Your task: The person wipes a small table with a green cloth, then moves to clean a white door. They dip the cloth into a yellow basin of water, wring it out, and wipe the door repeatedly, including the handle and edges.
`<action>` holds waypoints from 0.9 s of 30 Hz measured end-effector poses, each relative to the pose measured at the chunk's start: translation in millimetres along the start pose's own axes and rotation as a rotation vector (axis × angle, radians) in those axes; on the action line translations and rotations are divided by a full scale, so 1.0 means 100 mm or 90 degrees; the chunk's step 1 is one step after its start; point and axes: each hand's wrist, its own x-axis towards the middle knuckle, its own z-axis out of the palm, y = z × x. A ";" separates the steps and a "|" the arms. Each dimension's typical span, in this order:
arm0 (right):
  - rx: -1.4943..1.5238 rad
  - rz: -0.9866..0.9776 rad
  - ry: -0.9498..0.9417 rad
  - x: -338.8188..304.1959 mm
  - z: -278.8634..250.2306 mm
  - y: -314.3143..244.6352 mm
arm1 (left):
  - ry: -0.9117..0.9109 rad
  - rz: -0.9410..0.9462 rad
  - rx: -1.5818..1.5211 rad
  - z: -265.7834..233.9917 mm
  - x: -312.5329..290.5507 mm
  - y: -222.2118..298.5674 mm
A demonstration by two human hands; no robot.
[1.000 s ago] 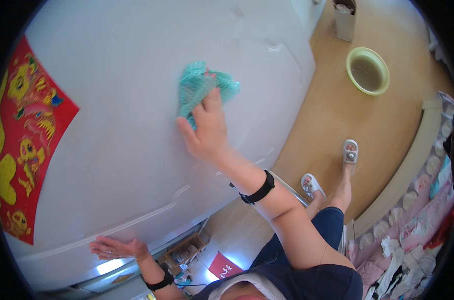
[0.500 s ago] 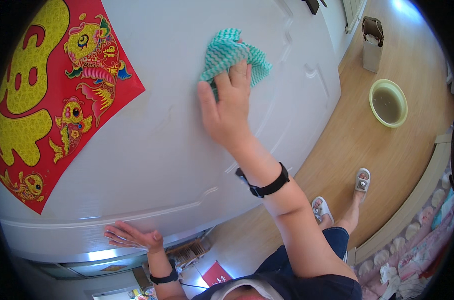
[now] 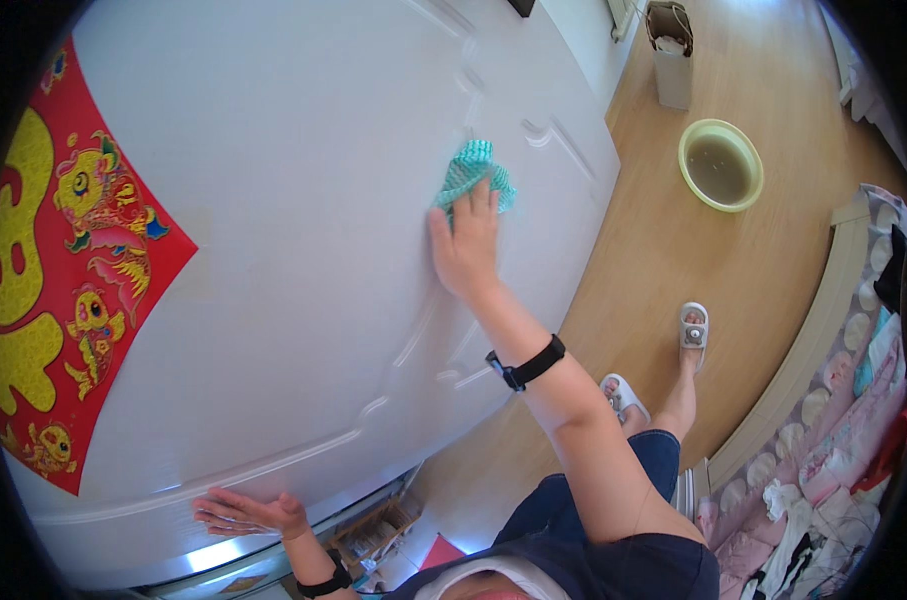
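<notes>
Nearest us, our left hand (image 3: 251, 513) is open and empty by the lower edge of the white door (image 3: 303, 250); we cannot tell whether it touches. Farther up, our right hand (image 3: 467, 245) lies over a crumpled green-and-white cloth (image 3: 473, 165) on the door, thumb spread; the fingertips are hidden, so we cannot tell if that grip is closed. We judge wiping under way; how much is done or left does not show. The cloth's longer run slants lower left to upper right, its top pointing away from us. Beyond, a pale yellow basin (image 3: 684, 160) of murky liquid stands on the floor (image 3: 623, 290).
</notes>
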 end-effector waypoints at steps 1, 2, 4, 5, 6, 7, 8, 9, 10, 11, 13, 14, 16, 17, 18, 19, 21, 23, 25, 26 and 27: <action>0.057 0.015 0.002 -0.09 0.03 0.02 | 0.001 0.010 0.008 0.00 0.00 0.00; 0.104 -0.020 0.003 -0.27 0.08 0.03 | 0.003 0.011 0.014 0.01 0.00 0.00; 0.014 -0.054 -0.087 -0.84 0.12 0.06 | 0.004 0.014 0.026 0.00 0.02 -0.01; -0.004 -0.066 -0.134 -1.18 0.11 0.04 | 0.000 0.017 0.033 -0.01 0.03 0.00; 0.002 -0.112 -0.144 -1.40 0.13 0.03 | -0.006 0.021 0.040 -0.01 0.03 0.00; 0.010 -0.078 -0.161 -1.49 0.17 0.04 | -0.003 0.021 0.034 -0.01 0.04 0.00; 0.037 -0.075 -0.135 -1.46 0.18 0.05 | 0.000 0.021 0.029 -0.02 0.05 0.01; 0.065 -0.082 -0.102 -1.31 0.16 0.05 | 0.001 0.024 0.024 -0.02 0.06 0.01; 0.051 -0.042 -0.063 -1.05 0.15 0.04 | 0.001 0.015 0.021 -0.02 0.05 0.02; 0.051 -0.028 -0.012 -0.66 0.13 0.04 | 0.007 0.017 0.018 -0.01 0.05 0.02; 0.067 -0.037 0.064 0.19 0.00 0.01 | 0.003 0.015 0.011 -0.01 0.04 0.02; 0.079 -0.071 0.085 0.64 -0.08 -0.04 | 0.010 0.020 0.017 0.00 0.03 0.02; 0.127 -0.098 0.090 1.00 -0.16 -0.32 | 0.010 0.005 0.016 0.01 0.01 0.01; 0.132 -0.153 0.097 1.09 -0.14 -0.49 | 0.009 0.009 0.034 0.02 0.01 0.01; 0.091 -0.214 0.053 0.94 -0.14 -0.67 | 0.018 0.005 0.043 0.02 0.01 0.01; 0.013 -0.321 0.024 0.75 -0.13 -0.82 | 0.009 -0.006 0.060 0.03 0.01 0.01; 0.067 -0.416 -0.037 0.50 -0.14 -0.91 | 0.021 0.016 0.053 0.02 0.03 0.02; 0.052 -0.401 -0.057 0.50 -0.15 -0.68 | 0.007 0.019 0.058 0.02 0.06 0.04; 0.017 -0.235 -0.051 0.73 -0.16 -0.19 | 0.019 0.040 0.054 0.02 0.09 0.06; -0.086 -0.208 -0.008 0.84 -0.22 0.14 | 0.023 0.046 0.052 0.01 0.09 0.07; -0.221 -0.186 0.038 0.97 -0.28 0.48 | 0.031 0.048 0.049 0.01 0.09 0.10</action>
